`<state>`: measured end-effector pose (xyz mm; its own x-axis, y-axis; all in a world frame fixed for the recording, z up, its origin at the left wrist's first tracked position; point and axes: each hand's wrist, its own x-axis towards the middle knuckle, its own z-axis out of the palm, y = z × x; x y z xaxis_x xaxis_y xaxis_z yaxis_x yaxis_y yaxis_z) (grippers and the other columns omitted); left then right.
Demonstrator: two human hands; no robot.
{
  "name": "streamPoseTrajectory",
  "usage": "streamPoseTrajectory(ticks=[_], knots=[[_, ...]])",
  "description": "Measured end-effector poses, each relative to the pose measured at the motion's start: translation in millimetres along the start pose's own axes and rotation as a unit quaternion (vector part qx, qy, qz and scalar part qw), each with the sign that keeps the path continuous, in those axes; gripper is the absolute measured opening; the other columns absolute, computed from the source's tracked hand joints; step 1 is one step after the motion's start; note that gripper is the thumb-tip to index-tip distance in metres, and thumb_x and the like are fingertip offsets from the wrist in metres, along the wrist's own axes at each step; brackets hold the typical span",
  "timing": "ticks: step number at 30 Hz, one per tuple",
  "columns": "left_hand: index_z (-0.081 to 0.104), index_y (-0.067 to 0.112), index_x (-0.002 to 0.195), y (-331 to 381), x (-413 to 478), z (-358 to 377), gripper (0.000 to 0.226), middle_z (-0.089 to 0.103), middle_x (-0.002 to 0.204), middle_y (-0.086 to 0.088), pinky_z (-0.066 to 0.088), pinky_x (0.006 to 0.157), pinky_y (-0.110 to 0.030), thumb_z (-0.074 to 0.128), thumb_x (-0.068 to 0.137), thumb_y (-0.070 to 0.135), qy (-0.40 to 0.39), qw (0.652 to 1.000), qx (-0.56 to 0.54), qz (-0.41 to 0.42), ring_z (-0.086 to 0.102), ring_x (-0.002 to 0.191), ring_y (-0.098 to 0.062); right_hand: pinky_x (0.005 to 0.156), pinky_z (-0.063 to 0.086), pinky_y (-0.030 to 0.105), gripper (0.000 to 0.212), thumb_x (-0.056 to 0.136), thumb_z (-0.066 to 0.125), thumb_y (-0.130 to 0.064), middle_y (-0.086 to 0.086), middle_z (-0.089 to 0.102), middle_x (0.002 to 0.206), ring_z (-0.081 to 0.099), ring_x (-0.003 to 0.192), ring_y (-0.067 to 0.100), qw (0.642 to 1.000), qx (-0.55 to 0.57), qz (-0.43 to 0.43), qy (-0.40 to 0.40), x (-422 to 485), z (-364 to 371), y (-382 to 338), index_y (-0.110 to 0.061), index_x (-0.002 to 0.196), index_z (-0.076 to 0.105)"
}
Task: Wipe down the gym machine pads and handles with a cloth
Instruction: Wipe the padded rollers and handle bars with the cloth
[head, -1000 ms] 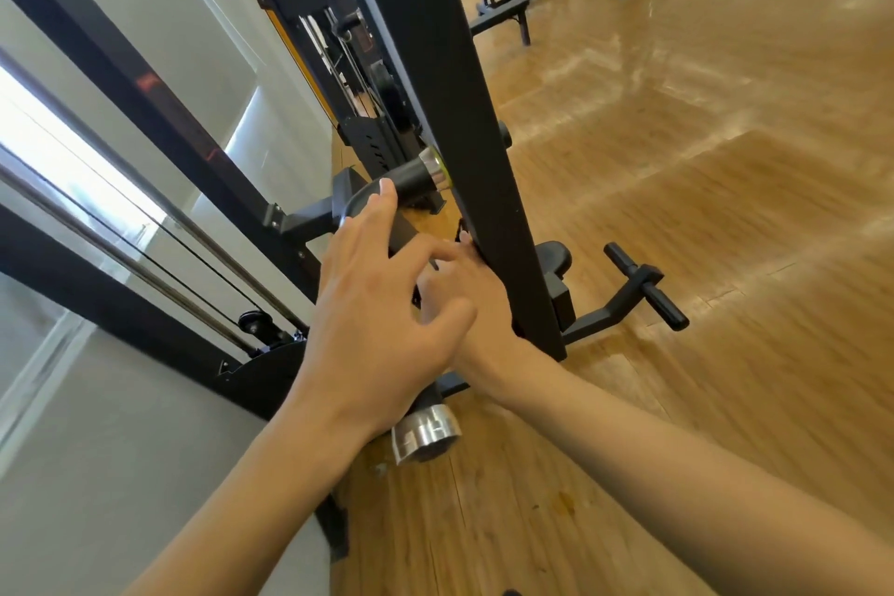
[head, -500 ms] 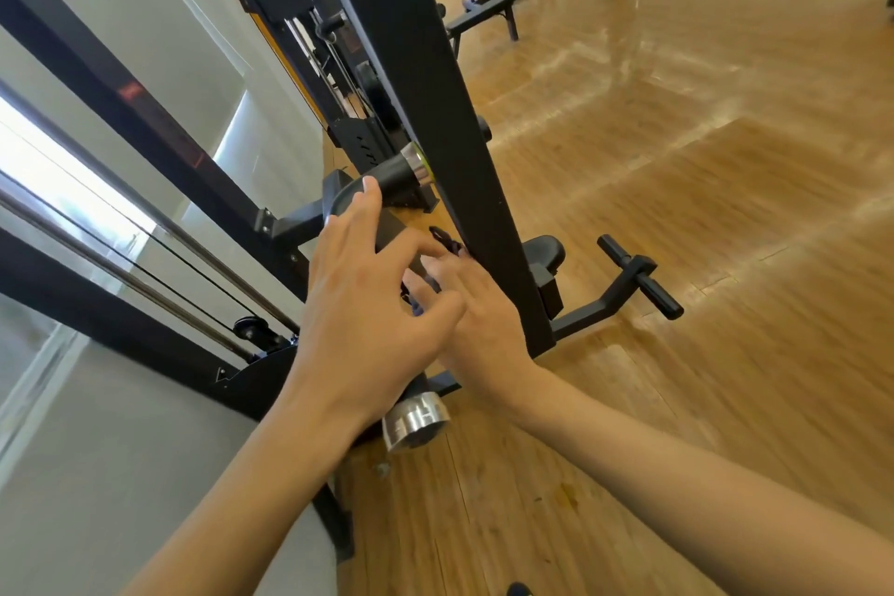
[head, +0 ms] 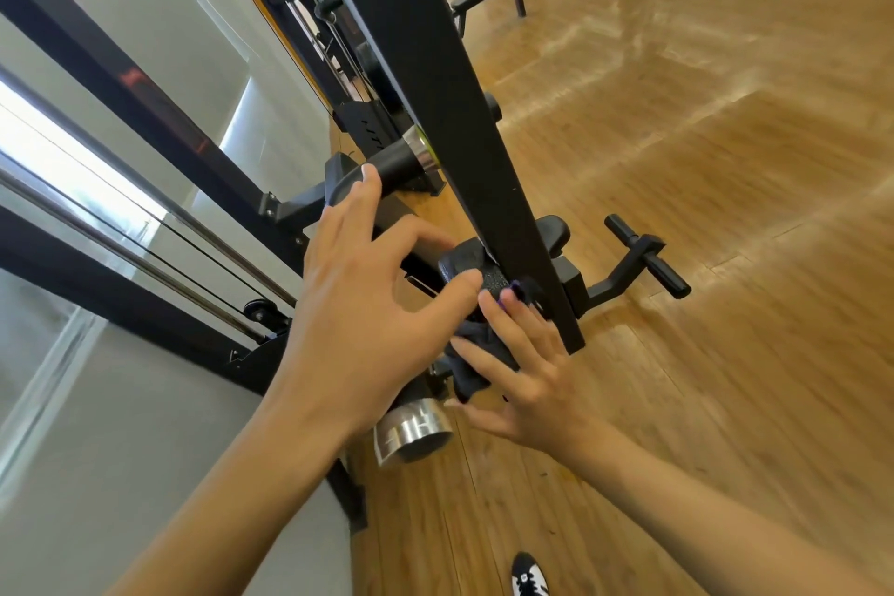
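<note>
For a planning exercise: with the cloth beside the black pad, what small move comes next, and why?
Probably sweep the cloth up over the pad: the right hand holds it just below, and the left hand touches the pad with its thumb.

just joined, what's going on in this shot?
A person is wiping a black gym machine. The right hand holds a bunched dark cloth against a black textured grip beside the black upright post. The left hand is spread open, with fingertips on a black cylindrical handle with a chrome collar and the thumb at the textured grip. Which parts are already wiped can't be told.
</note>
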<state>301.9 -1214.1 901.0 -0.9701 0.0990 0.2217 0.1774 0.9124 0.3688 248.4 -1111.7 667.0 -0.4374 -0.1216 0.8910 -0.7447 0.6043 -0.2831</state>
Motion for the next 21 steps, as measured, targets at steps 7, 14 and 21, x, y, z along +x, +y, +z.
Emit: streamPoseTrajectory(ticks=[7,14,21], knots=[[0.054,0.061,0.101,16.7,-7.7,-1.1,0.038,0.011,0.173,0.013,0.009,0.12,-0.037,0.037,0.073,0.08,-0.016,1.0,0.003,-0.004,0.004,0.156,-0.002,0.122,0.032,0.052,0.025,0.104,0.06,-0.015,0.017,0.05,0.152,0.036,0.149,0.035,0.999,-0.021,0.012,0.038,-9.4,-11.2,2.6,-0.014,0.128,0.068],[0.056,0.062,0.1,27.5,-12.9,-2.2,0.038,0.015,0.17,0.018,0.012,0.107,-0.022,0.04,0.07,0.079,-0.028,0.999,-0.018,0.001,0.007,0.153,0.001,0.122,0.029,0.052,0.041,0.102,0.058,-0.011,0.015,0.042,0.157,0.034,0.149,0.034,0.998,-0.004,-0.01,0.057,-5.0,-23.1,2.8,-0.019,0.142,0.053],[0.061,0.06,0.104,24.2,-16.3,-6.2,0.039,0.019,0.162,0.032,0.015,0.112,-0.029,0.045,0.073,0.077,-0.024,1.0,-0.008,0.013,0.008,0.154,0.003,0.125,0.024,0.046,0.057,0.103,0.041,0.0,0.006,0.018,0.17,0.017,0.157,0.026,0.999,-0.029,-0.029,0.026,-103.4,-14.2,23.4,-0.026,0.154,0.039]])
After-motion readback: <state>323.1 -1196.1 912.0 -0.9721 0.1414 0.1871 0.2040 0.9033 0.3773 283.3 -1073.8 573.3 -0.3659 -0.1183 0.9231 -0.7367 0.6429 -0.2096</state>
